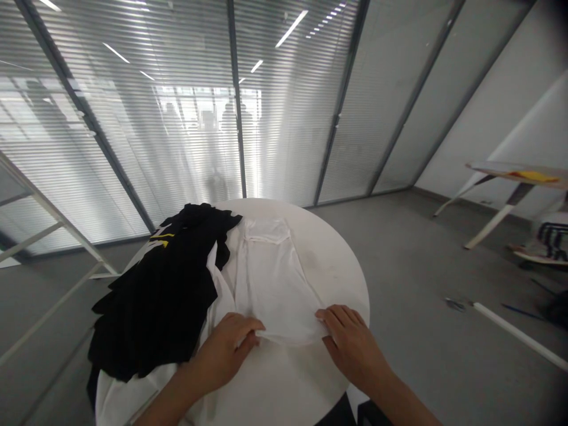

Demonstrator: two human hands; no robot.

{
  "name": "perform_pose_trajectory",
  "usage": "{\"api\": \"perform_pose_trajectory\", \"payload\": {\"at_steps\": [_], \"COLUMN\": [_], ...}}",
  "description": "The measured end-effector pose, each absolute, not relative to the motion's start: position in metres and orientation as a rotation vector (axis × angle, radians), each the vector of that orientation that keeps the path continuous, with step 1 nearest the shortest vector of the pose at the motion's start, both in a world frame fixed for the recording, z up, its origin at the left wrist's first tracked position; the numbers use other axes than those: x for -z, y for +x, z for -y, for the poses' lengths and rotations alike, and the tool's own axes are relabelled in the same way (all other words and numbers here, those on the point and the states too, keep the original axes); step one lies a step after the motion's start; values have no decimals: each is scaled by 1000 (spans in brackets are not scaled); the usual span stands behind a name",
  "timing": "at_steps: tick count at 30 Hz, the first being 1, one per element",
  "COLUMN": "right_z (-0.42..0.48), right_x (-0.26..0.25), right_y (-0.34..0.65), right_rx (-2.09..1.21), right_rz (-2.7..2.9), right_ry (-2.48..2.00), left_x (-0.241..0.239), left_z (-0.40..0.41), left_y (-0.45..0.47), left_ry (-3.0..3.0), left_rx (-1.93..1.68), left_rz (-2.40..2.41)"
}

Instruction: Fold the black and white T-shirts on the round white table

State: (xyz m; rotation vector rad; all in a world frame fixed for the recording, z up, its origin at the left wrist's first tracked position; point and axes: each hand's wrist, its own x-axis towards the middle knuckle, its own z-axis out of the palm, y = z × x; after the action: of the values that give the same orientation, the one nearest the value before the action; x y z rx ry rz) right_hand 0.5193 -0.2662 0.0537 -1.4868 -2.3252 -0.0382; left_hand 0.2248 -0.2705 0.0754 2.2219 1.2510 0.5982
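Note:
A thin white garment (279,278) lies folded on the round white table (339,260), its near edge toward me. My left hand (231,343) pinches the near left corner between thumb and fingers. At the near right corner, my right hand (348,337) grips the same edge, fingers on top and thumb below. Just left of the garment is a heap of black clothes (160,296) with a yellow and white print at its far side. More white fabric (137,393) shows from under the black heap, partly hidden by my left forearm.
Glass partitions with blinds (284,130) stand behind the table. A white metal frame (57,219) is on the left. To the right are another table (501,170) with a yellow item, a white pole (519,334) and scissors (455,305) on the grey floor.

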Motion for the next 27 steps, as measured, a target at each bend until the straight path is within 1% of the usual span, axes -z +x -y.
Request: {"api": "perform_pose_trajectory", "payload": {"at_steps": [5,9,12,17,23,27], "right_z": [273,276,274,273,271,268], "right_x": [-58,-53,-50,-58,-80,-99], "right_y": [514,509,508,510,516,523], "right_rx": [-89,-156,-204,-299,-517,-715], "right_rz": [2382,2521,2599,2588,2605,2658], "right_ry": [-1436,-1316,-1251,-1284,-1241,-1156], "left_x": [-72,-51,-44,-56,-71,-91], "left_z": [272,277,280,286,284,279], "left_y": [204,188,182,182,179,182], "left_ry": [2131,2281,2373,2419,2358,2257], "left_rx": [-764,-728,-680,-596,-569,-381], "left_rz": [-1251,-1326,-1357,-1285,-1235,-1213]}}
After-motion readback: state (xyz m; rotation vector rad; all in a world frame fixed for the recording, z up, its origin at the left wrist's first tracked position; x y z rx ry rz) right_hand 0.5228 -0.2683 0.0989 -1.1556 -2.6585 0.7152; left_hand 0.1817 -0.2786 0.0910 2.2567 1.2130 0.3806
